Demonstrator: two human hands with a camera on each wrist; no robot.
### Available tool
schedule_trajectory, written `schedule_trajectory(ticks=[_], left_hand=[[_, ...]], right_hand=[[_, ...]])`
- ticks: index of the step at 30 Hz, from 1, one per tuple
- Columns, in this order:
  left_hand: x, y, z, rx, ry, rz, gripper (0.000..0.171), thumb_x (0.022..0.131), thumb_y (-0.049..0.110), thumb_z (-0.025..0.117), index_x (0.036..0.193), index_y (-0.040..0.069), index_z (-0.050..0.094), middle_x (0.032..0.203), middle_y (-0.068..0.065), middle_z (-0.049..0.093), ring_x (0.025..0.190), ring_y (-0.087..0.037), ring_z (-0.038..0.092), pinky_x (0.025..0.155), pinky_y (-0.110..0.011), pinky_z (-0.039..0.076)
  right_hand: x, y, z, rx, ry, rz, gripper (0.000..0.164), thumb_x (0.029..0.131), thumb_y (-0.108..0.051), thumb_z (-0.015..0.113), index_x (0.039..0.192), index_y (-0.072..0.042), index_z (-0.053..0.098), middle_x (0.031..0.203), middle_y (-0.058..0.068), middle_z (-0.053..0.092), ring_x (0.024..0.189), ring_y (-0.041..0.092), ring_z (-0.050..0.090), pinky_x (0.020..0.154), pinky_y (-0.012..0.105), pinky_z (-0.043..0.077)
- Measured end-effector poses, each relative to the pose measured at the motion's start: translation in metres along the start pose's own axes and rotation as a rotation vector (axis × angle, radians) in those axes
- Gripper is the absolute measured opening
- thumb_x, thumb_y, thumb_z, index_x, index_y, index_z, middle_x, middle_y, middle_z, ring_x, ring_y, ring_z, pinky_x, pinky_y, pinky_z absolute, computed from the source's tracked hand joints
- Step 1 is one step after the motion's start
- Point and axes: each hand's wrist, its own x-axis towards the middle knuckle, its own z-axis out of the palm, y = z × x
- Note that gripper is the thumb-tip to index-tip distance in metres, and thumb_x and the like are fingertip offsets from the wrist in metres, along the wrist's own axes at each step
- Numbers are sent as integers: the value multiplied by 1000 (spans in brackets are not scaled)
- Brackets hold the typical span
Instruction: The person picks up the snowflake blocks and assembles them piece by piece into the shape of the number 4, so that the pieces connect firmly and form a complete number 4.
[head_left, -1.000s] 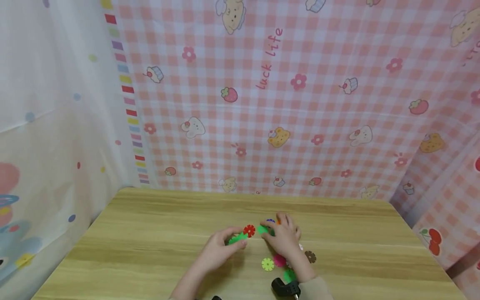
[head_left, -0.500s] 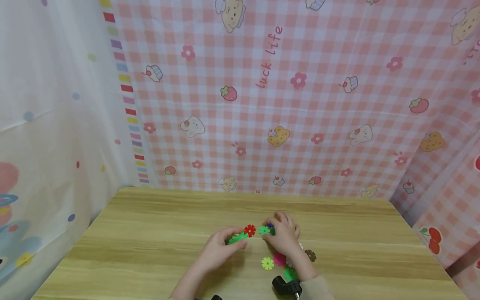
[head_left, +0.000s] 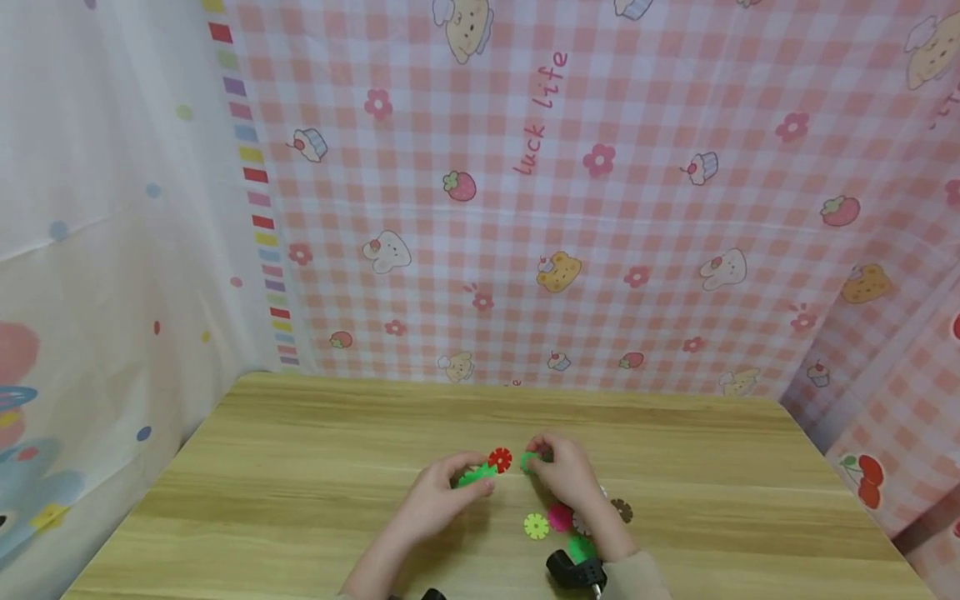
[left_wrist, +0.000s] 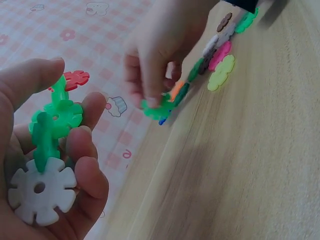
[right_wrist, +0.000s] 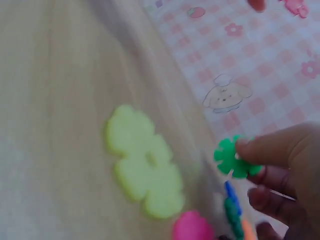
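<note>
Above the brown wood-grain table, the left hand curls round a chain of white, green and red notched plastic discs. Right of the chain, apart, the right hand, fingers downward, pinches a round green notched plastic disc; that hand's outer fingers have drawn in since half a second ago.

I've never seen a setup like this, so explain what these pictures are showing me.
There's no machine here, just a person working bare-handed at a wooden table. One picture comes from a camera worn on the head, looking forward and down; the other two come from cameras on the wrists. The left hand holds a chain of notched discs, with white, green and red pieces. The right hand pinches a green disc. More discs lie on the table, including a yellow-green disc and a pink disc.
</note>
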Motion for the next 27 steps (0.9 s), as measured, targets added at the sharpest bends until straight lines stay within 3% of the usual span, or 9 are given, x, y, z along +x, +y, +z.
schedule_trajectory(ticks=[2,4,8,11,18,27], left_hand=[[0,0,0,4,0,1,45,90,25,69,127,1,59,88,-5,69,60,-17,54,50,-24,46],[1,0,0,5,-1,2,45,90,25,68,127,1,59,89,-5,69,57,-16,53,49,-24,45],[2,-1,0,-14,-5,-7,44,92,26,67,128,2,59,90,-5,70,53,-14,50,46,-23,43],[2,-3,1,-37,-12,-11,44,93,25,65,129,1,57,90,-7,70,50,-14,49,44,-24,43],[2,-2,1,-50,-17,-28,45,98,27,58,133,0,54,88,-11,68,44,-12,47,40,-24,41],[2,-3,0,-82,-27,-36,48,99,32,55,133,-2,53,79,-11,64,44,-12,46,39,-25,42]], right_hand=[[1,-5,-3,123,-4,16,11,83,0,71,88,-9,66,77,-2,60,68,13,51,60,27,45],[2,-12,-7,259,3,45,9,85,1,69,91,-4,66,78,2,61,66,14,53,57,25,47],[2,-27,-16,524,-16,100,14,89,1,65,102,6,63,86,10,62,73,16,60,68,30,55],[2,-32,-20,654,-64,119,20,91,0,63,107,11,59,89,10,63,77,16,63,75,33,56],[0,-35,-22,780,-112,115,23,93,-2,61,110,13,57,90,7,64,77,16,64,76,30,55],[-1,-36,-20,802,-130,81,23,94,-5,62,108,13,58,92,8,65,80,16,65,78,31,55]])
